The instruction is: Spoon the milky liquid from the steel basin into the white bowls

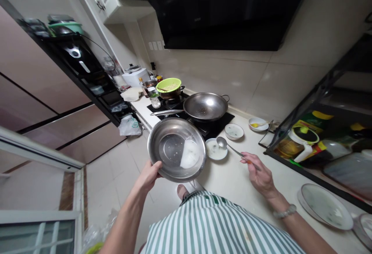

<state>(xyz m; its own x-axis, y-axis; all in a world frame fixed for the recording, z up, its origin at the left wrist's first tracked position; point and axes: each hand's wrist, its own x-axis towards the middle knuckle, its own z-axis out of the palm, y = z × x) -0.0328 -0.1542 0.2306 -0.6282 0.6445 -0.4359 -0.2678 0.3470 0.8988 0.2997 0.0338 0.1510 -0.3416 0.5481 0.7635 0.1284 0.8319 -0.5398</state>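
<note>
My left hand (151,174) grips the near rim of a wide steel basin (165,137), thumb over the edge. The basin is tilted, and a little whitish liquid (190,154) has gathered at its right side. In my right hand (258,172) is the handle of a metal ladle (221,142). Its bowl hangs over the right edge of a white bowl (215,155) of milky liquid with dark bits; whether they touch I cannot tell. A smaller bowl (234,131) with similar contents stands just behind it.
A steel wok (205,106) sits on the black stove (229,119), its handle pointing left. Behind are a pot with a green colander (169,85). At right stand a small dish (258,124), a rack (271,154) and a large filled bowl (325,207).
</note>
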